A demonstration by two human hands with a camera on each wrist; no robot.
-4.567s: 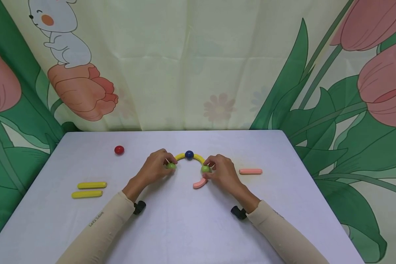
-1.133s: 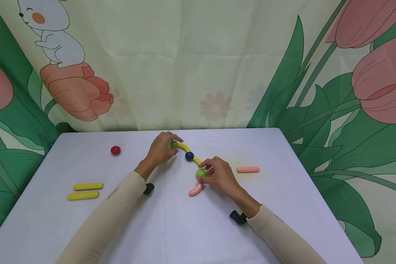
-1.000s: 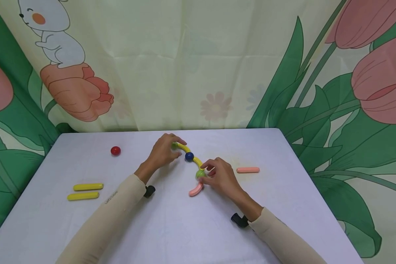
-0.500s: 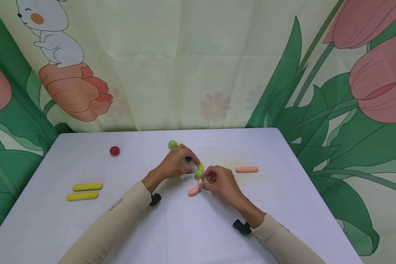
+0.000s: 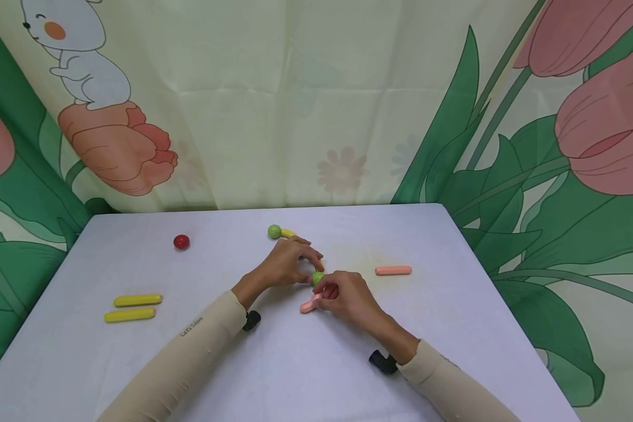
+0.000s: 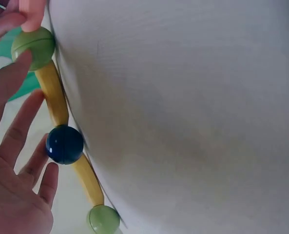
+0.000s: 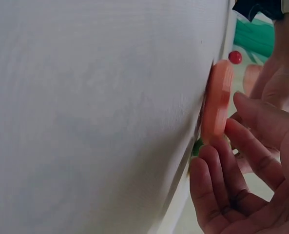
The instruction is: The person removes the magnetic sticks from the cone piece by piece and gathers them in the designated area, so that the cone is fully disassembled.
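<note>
A chain of toy balls and curved sticks lies mid-table. Its far end is a green ball (image 5: 274, 231) joined to a yellow stick (image 5: 288, 233); a blue ball (image 6: 65, 145) is hidden under my left hand in the head view. My left hand (image 5: 286, 262) pinches the near green ball (image 5: 317, 278), its other fingers beside the second yellow stick (image 6: 52, 92) and the blue ball. My right hand (image 5: 350, 299) holds the curved pink stick (image 5: 309, 305) by its upper end, right at the near green ball. The stick's lower end points left.
Two straight yellow sticks (image 5: 137, 300) lie at the left, with a red ball (image 5: 181, 242) farther back. A straight pink stick (image 5: 393, 270) lies right of the hands. The white-covered table (image 5: 232, 381) ends at a printed curtain (image 5: 242, 117).
My left hand has left the far green ball and come nearer, onto the near green ball. My right hand has shifted from that ball down to the curved pink stick.
</note>
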